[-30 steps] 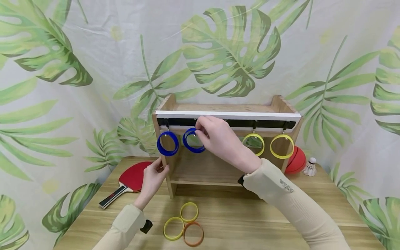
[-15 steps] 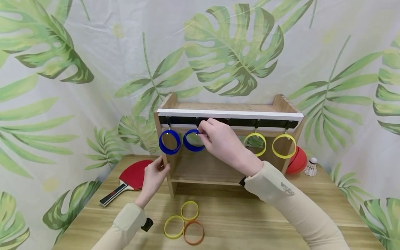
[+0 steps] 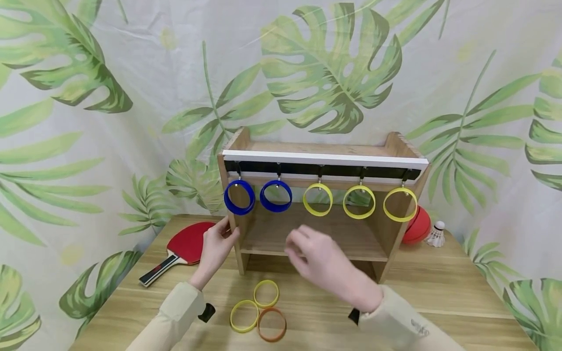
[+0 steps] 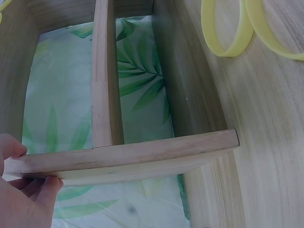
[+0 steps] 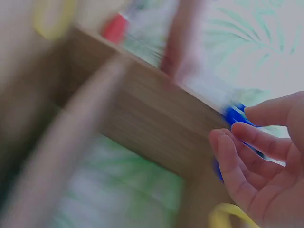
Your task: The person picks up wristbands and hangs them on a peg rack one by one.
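My left hand (image 3: 217,246) grips the left side panel of a small wooden shelf (image 3: 307,251); in the left wrist view its thumb and fingers straddle the panel's edge. Under a black strip (image 3: 298,170) with hooks hang two blue rings, one at the far left (image 3: 239,210) and one beside it (image 3: 275,208), followed by three yellow rings (image 3: 318,213). My right hand (image 3: 325,263), fingers loosely bent, is in the air before the shelf, below the rings. Nothing is between its fingers; in the right wrist view the blue behind them is apart.
Two yellow rings (image 3: 244,331) and an orange ring (image 3: 271,339) lie on the table (image 3: 333,326) in front of the shelf. Left of it is a red table tennis bat (image 3: 188,246). A red ball (image 3: 417,229) and a shuttlecock (image 3: 436,235) sit at the right.
My right hand has let go of the second blue ring, which now hangs from its hook, and has moved down from the strip. The middle yellow ring is now uncovered. My left hand stays put.
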Demonstrator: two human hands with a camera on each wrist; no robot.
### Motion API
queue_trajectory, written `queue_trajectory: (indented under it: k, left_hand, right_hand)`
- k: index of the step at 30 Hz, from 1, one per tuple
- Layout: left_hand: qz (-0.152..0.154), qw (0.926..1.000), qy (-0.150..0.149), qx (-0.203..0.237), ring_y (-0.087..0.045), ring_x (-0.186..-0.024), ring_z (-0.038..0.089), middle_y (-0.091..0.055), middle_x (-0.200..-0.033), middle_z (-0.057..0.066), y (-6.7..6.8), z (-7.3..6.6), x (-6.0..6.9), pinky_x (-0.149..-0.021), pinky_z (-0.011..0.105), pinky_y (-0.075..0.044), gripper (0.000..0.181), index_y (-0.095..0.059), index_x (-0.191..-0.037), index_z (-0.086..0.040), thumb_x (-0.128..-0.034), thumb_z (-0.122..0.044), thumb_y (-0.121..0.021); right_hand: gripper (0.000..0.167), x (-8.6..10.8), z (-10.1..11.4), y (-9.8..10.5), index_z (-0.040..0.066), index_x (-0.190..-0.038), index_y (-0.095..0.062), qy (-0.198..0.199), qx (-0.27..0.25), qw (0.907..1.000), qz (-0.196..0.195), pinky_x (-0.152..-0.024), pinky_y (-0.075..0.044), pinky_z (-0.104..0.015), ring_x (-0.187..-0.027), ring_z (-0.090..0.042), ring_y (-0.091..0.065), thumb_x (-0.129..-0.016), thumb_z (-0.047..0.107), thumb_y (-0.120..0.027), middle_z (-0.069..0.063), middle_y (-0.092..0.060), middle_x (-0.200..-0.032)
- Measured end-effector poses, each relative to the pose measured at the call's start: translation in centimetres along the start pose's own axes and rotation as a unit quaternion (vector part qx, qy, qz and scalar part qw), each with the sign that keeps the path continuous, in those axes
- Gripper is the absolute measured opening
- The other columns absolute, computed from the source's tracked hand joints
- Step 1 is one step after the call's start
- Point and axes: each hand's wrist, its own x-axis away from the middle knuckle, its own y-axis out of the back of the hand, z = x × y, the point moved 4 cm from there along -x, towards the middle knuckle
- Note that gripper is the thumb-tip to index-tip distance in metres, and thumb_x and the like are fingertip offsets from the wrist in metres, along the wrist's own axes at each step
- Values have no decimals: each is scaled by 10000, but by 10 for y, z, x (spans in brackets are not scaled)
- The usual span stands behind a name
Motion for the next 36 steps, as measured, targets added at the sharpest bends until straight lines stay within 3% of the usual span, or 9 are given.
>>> queue_trajectory:
  k: [7,13,19,26,36]
  left_hand:
    - [4,10000,11,-42,-718,-1017,291,-741,-1093,188,0,-1,-1,-777,155,-552,299,-684,-1208,-39,-915,-49,-624]
    - [35,10000,52,16,-717,-1029,309,-728,-1131,204,1,-2,-1,-792,181,-560,356,-657,-1272,-36,-918,-53,-632]
    - [43,9999,79,54,-719,-1029,305,-737,-1111,192,0,-1,-1,-788,165,-554,303,-682,-1224,-47,-926,-63,-630]
    - [35,9999,42,85,-716,-1037,310,-734,-1117,198,0,-1,-2,-795,165,-553,293,-683,-1215,-42,-928,-61,-625]
    - [91,9999,73,87,-715,-1048,318,-728,-1134,209,0,-2,1,-806,200,-569,320,-671,-1244,-39,-927,-62,-627]
  right_hand:
    - [122,62,-13,-82,129,-819,-626,-451,81,9931,1079,-545,-446,-99,-636,-37,-556,-825,110,-746,37,-597,-778]
    - [74,89,-20,-121,117,-802,-653,-864,-645,9774,1820,-572,-429,-71,-678,2,-571,-816,68,-707,26,-651,-764]
    - [130,95,-21,-138,146,-744,-638,-989,-999,9681,2072,-535,-318,-40,-609,72,-405,-825,104,-731,64,-599,-684]
    - [143,92,-18,-145,154,-744,-646,-1061,-986,9614,2341,-534,-321,-45,-624,70,-400,-830,131,-758,80,-591,-685]
    - [152,92,-16,-145,145,-722,-642,-976,-891,9663,2211,-555,-350,-57,-652,55,-457,-768,25,-724,80,-602,-699]
